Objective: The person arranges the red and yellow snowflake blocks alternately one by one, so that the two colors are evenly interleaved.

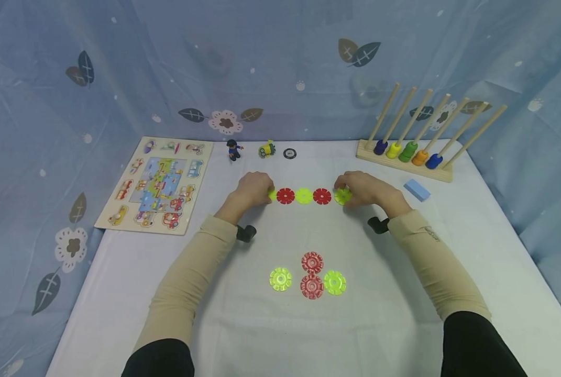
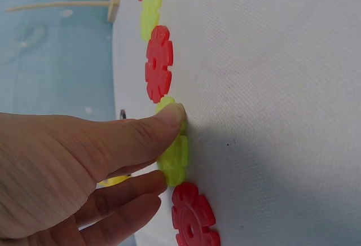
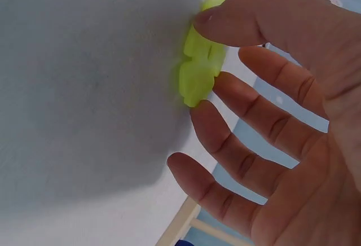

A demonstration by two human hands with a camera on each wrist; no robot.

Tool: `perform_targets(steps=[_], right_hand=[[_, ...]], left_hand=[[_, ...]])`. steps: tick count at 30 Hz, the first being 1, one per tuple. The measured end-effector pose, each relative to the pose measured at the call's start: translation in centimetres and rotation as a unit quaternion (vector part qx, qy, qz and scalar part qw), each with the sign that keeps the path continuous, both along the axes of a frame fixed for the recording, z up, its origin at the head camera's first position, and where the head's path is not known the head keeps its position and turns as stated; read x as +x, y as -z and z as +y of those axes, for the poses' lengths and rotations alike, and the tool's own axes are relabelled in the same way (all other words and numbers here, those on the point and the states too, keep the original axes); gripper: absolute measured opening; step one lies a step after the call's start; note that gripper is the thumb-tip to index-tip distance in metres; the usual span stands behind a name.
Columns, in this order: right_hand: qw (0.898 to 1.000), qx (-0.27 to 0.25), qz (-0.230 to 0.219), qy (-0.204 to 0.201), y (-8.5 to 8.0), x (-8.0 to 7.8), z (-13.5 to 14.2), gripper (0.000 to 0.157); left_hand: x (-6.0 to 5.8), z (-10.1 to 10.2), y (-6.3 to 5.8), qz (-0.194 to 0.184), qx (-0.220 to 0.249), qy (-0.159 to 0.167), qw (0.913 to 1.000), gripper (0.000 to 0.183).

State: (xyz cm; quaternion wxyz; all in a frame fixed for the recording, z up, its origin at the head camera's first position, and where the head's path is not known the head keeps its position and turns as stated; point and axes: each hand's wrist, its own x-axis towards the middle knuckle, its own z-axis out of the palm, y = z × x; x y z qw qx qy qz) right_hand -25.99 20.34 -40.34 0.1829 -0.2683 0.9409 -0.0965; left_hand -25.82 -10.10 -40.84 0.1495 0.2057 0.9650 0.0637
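My left hand (image 1: 253,189) pinches a yellow-green notched plastic disc (image 2: 176,151) between thumb and fingers at the row's left part. A red disc (image 2: 192,216) lies just beyond it in the left wrist view, hidden behind the hand in the head view. With thumb and fingertips, my right hand (image 1: 366,189) holds another yellow-green disc (image 3: 197,82), tilted on the cloth at the row's right end. Between the hands lie a red disc (image 1: 285,196), a yellow-green disc (image 1: 304,196) and a second red disc (image 1: 322,196), side by side.
Nearer the front are two red discs (image 1: 311,287) flanked by yellow-green discs (image 1: 334,283). A picture puzzle board (image 1: 110,209) lies left. Along the back stand a toy figure (image 1: 233,150), small toy vehicle (image 1: 267,150), black round piece (image 1: 289,153) and peg rack (image 1: 405,164); a blue block (image 1: 417,189) lies right.
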Motion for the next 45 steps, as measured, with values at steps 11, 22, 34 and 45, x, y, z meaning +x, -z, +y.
perform_targets(steps=[11, 22, 34, 45], right_hand=[[1.0, -0.002, -0.008, 0.01, 0.0, -0.3, -0.3, 0.046], [1.0, 0.013, 0.005, 0.005, -0.3, 0.3, -0.5, 0.046], [0.996, 0.037, 0.05, -0.062, -1.6, 4.1, -2.7, 0.046], [0.982, 0.042, -0.001, -0.184, -1.1, 9.6, -6.1, 0.051]], left_hand=[[0.0, 0.0, 0.1, 0.003, 0.004, 0.001, 1.0, 0.036], [0.2, 0.1, 0.0, -0.004, 0.003, 0.0, 1.0, 0.036], [0.2, 0.0, -0.1, -0.001, -0.003, 0.0, 1.0, 0.038], [0.2, -0.1, -0.1, 0.004, -0.002, 0.0, 1.0, 0.037]])
